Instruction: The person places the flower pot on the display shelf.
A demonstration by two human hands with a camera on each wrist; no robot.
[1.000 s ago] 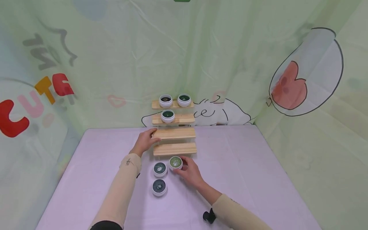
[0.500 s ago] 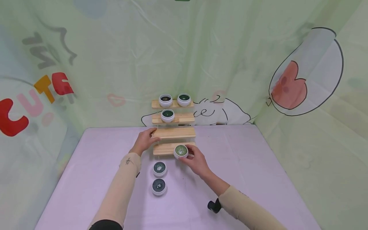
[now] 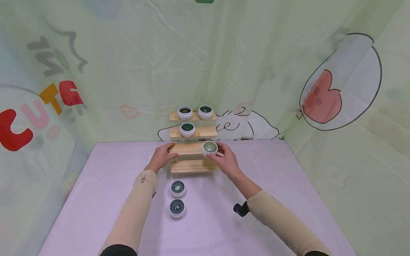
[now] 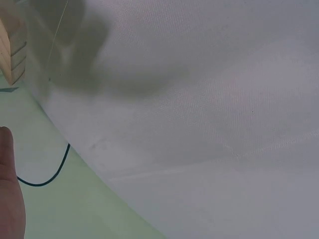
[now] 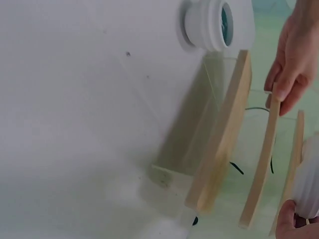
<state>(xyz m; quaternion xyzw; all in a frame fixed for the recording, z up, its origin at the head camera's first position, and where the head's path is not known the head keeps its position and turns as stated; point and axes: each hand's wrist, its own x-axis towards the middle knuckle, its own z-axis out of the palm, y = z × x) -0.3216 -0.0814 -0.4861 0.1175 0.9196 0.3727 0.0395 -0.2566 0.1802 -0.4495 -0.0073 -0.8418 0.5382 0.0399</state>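
My right hand [image 3: 228,160] holds a white round jar [image 3: 209,147] with light green, whitish-topped contents at the right end of the third board down of a tiered wooden rack [image 3: 194,165]. Whether the jar touches that board cannot be made out. Thumb and fingers of my left hand [image 3: 161,156] pinch the left end of the same board, as the right wrist view shows. Two dark-filled jars [image 3: 185,112] [image 3: 205,112] stand on the top board, and one dark green jar [image 3: 187,129] on the second. The lowest board bears no jar.
Two more white jars with dark bluish contents [image 3: 178,188] [image 3: 177,208] stand on the lilac tablecloth [image 3: 266,170] in front of the rack. A printed pale green curtain [image 3: 134,71] hangs behind and at both sides. A black device [image 3: 241,209] sits at the right wrist.
My right hand has lifted the light green jar from near the table jars, up past the lowest board to the third one. The left hand has kept its place.
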